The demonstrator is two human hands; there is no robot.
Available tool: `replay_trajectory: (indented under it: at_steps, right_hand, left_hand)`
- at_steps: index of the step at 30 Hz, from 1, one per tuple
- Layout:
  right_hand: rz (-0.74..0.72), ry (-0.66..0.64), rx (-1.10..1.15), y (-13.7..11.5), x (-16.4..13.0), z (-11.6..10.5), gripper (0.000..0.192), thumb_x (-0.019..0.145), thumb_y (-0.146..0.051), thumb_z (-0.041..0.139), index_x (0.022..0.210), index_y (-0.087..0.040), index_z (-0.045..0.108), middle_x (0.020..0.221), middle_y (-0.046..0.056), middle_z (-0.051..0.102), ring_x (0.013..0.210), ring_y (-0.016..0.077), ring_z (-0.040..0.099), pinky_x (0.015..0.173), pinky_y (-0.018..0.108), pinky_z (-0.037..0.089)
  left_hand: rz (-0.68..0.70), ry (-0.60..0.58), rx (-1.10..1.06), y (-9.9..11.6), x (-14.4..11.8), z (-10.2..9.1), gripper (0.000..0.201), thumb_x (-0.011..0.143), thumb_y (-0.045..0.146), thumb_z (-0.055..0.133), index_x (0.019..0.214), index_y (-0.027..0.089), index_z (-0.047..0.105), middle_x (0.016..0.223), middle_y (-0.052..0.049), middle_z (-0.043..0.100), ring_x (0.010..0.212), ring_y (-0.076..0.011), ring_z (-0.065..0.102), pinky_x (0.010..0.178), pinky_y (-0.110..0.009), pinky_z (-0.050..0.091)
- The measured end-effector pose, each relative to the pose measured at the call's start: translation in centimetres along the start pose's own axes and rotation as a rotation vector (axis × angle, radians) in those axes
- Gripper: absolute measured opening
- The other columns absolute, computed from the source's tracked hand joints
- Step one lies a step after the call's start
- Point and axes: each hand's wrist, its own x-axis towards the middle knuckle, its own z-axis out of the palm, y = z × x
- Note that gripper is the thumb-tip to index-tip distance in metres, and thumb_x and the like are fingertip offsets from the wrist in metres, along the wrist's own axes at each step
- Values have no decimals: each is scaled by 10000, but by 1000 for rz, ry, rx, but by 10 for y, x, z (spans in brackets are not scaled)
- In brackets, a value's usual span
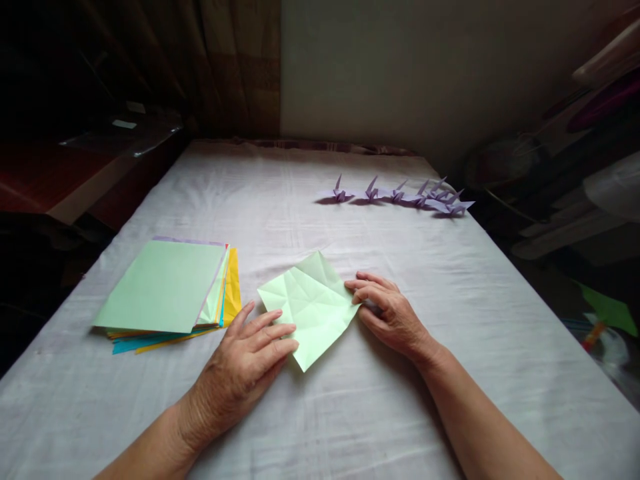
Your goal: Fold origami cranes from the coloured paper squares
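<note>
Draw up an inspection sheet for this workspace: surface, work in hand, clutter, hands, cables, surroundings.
Surface: pale cloth, lightly wrinkled.
Work in hand: light green sheet, creased, lying between the hands.
Other paper: mixed-colour stack at left, edges uneven; purple folded cranes at the far right.
Clutter: clear plastic packet beyond the cloth at left; dim items off the right edge.
Left hand: fingers spread on the sheet's near-left edge.
Right hand: fingers at its right corner; grip unclear.
Cables: nothing seen for certain; right side too dim.
Surroundings: plain wall, dark curtain.
</note>
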Motion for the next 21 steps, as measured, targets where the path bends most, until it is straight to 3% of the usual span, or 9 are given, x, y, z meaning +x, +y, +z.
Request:
replay_trajectory:
  at_steps: [7, 12, 16, 21]
  right_hand:
    - [-29, -8, -52, -2, 1, 1, 222, 746, -73, 507, 862, -239, 599, 1164, 37, 708, 1247, 258, 531, 1010, 476, 425]
    - [-119, 18, -126, -9, 0, -1, 205, 717, -83, 541, 837, -238, 598, 1241, 55, 669, 1306, 290, 474, 1018, 483, 390]
    - [-198, 9, -128, -20, -1, -5, 178, 717, -97, 570, 822, -240, 582, 1246, 45, 669, 1335, 302, 444, 1038, 495, 351]
    - [-202, -74, -43, -30, 0, -7, 116, 801, -144, 580, 853, -246, 566, 1080, 14, 738, 1283, 267, 518, 1084, 493, 297]
  left_hand:
    - [27, 41, -19, 7, 1, 4, 200, 961, 209, 512, 1101, 251, 649, 1126, -21, 725, 1198, -225, 582, 1170, -526, 224]
    - [105, 129, -19, 18, 6, 5, 153, 952, 188, 533, 994, 219, 677, 957, -2, 732, 966, -163, 635, 1111, -444, 336]
    - [84, 70, 39, 13, 8, -1, 213, 954, 116, 485, 950, 208, 678, 884, 4, 709, 851, -141, 623, 1056, -432, 388]
    - [18, 28, 33, 9, 6, -10, 174, 955, 195, 500, 953, 214, 673, 954, 0, 715, 910, -152, 644, 1074, -441, 371]
